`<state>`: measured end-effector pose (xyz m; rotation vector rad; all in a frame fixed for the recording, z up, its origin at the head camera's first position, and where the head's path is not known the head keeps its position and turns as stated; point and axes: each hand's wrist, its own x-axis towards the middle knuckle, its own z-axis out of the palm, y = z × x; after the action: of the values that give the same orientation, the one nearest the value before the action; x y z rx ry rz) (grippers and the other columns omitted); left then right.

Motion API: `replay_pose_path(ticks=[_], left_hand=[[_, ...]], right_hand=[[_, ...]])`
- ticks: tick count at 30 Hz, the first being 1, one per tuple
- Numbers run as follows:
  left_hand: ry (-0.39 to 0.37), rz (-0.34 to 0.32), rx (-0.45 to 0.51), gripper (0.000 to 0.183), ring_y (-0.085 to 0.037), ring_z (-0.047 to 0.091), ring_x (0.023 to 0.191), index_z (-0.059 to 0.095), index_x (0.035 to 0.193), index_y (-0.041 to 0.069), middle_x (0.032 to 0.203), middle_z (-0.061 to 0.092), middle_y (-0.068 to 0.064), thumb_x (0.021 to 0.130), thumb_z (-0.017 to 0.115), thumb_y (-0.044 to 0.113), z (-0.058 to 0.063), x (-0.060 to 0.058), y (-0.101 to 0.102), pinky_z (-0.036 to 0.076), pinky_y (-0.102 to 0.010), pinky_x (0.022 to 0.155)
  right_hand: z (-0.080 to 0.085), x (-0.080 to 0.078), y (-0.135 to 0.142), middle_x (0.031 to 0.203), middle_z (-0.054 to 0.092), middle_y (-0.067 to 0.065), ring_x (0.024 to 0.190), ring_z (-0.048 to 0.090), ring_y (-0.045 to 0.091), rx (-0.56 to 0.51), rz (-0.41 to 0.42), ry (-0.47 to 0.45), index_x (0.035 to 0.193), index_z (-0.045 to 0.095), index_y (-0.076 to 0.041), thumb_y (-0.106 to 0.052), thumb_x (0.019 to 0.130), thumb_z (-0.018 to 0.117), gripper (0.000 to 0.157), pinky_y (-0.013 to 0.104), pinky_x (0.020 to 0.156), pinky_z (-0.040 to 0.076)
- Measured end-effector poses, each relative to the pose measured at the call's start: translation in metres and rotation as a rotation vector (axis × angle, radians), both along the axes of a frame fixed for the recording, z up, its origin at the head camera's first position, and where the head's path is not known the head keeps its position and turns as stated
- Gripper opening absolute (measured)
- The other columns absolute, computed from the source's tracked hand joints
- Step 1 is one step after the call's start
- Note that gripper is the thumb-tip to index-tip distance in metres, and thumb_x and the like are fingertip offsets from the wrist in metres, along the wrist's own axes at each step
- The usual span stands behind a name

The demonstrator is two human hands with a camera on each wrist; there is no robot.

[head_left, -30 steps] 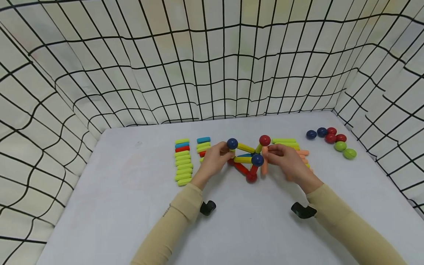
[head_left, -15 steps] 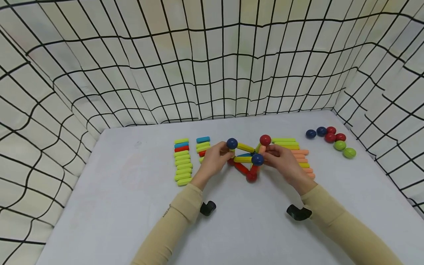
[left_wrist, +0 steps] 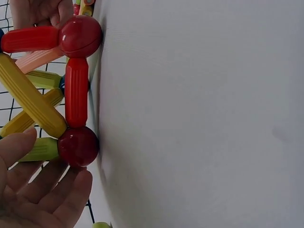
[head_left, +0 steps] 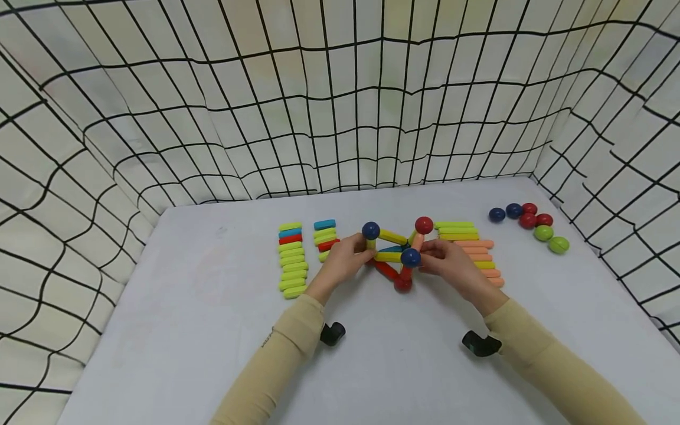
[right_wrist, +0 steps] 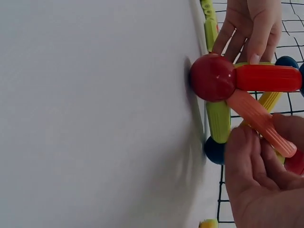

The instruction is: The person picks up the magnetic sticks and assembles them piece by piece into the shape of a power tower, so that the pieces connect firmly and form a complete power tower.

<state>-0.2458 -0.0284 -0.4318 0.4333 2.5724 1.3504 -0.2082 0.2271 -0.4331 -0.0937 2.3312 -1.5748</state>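
Observation:
A toy frame of ribbed rods and balls stands on the table in front of me. In the head view, its upper corners are a blue ball [head_left: 370,231], a red ball [head_left: 424,225] and a nearer blue ball [head_left: 411,257]. My left hand [head_left: 344,260] holds the frame's left side, thumb and fingers around an upright lime rod [left_wrist: 42,149] just above a red ball [left_wrist: 78,146]. With my right hand [head_left: 454,264] I pinch a salmon rod [right_wrist: 256,116]. It slants up from the low front red ball [right_wrist: 213,77], and its upper end lies close to another red ball.
Lime rods [head_left: 293,267] lie in a column at the left, with a shorter group [head_left: 325,236] beside them. Salmon rods [head_left: 480,244] and yellow ones lie right of the frame. Loose balls [head_left: 528,221] sit at the back right. A black net [head_left: 340,118] surrounds the table [head_left: 212,283].
The salmon rod, earlier upright at the frame's right side, has moved left and now slants into the frame. My right hand has shifted slightly left with it; the left hand stays put.

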Motion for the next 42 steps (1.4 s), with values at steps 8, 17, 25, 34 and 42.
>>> replay_pose_path(ticks=[8, 17, 25, 34, 42], left_hand=[[0.026, -0.031, -0.048, 0.028, -0.027, 0.059, 0.114, 0.061, 0.123, 0.004, 0.120, 0.065, -0.012, 0.097, 0.058, 0.012, 0.000, 0.000, -0.002, 0.049, -0.039, 0.097], [0.284, 0.147, -0.467, 0.017, -0.029, 0.059, 0.092, 0.068, 0.108, -0.001, 0.102, 0.061, -0.014, 0.092, 0.062, 0.001, 0.003, 0.003, -0.018, 0.052, -0.038, 0.083], [0.313, 0.102, -0.659, 0.007, -0.029, 0.056, 0.075, 0.064, 0.096, -0.006, 0.083, 0.060, -0.017, 0.094, 0.058, -0.002, 0.000, 0.005, -0.022, 0.054, -0.038, 0.069], [-0.130, 0.158, 0.059, 0.026, -0.023, 0.063, 0.092, 0.061, 0.117, 0.004, 0.112, 0.064, -0.010, 0.093, 0.068, 0.014, 0.010, 0.025, -0.008, 0.057, -0.034, 0.079], [-0.512, 0.317, 0.815, 0.044, -0.023, 0.065, 0.103, 0.047, 0.134, -0.004, 0.121, 0.059, -0.019, 0.094, 0.064, 0.004, 0.011, 0.040, 0.010, 0.052, -0.037, 0.092]], right_hand=[[-0.004, 0.011, 0.000, 0.109, 0.064, 0.007, 0.104, 0.056, 0.023, 0.151, 0.181, -0.008, 0.123, 0.059, -0.006, -0.031, 0.093, 0.067, 0.041, 0.034, 0.088, 0.049], [-0.009, 0.011, -0.004, 0.106, 0.065, 0.006, 0.095, 0.059, 0.021, 0.161, 0.238, 0.008, 0.122, 0.059, -0.001, -0.026, 0.092, 0.069, 0.040, 0.032, 0.084, 0.051], [-0.011, 0.007, -0.010, 0.101, 0.065, 0.006, 0.089, 0.058, 0.021, 0.221, 0.229, 0.018, 0.121, 0.060, -0.003, -0.028, 0.091, 0.070, 0.040, 0.031, 0.078, 0.051], [-0.009, 0.008, -0.017, 0.093, 0.064, 0.003, 0.083, 0.057, 0.020, 0.301, 0.215, 0.044, 0.117, 0.064, -0.005, -0.030, 0.090, 0.070, 0.038, 0.030, 0.073, 0.050], [-0.009, 0.008, -0.023, 0.091, 0.065, 0.003, 0.080, 0.058, 0.019, 0.316, 0.220, 0.046, 0.117, 0.064, -0.005, -0.030, 0.090, 0.070, 0.037, 0.028, 0.070, 0.050]])
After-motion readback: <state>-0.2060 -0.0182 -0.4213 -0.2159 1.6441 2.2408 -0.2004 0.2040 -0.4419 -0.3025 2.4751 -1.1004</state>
